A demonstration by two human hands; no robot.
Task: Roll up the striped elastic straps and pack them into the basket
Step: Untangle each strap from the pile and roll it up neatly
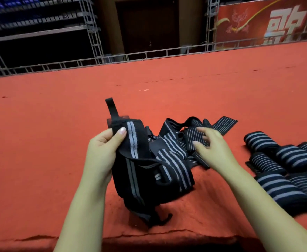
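Observation:
A tangled pile of black elastic straps with grey stripes point(169, 151) lies on the red cloth in front of me. My left hand point(101, 148) grips one strap point(134, 140) near its end, thumb on top, and lifts it above the pile; a black tab sticks up from it. My right hand point(211, 146) reaches into the far side of the pile, its fingers spread and touching a thin-striped strap point(192, 137). Several rolled straps point(283, 166) lie grouped at the right. No basket is in view.
The red cloth surface point(58, 124) stretches wide to the left and back. Its front edge runs just below the pile. Grey metal truss rails point(149, 53) line the far edge, with a red banner point(269, 20) behind at the right.

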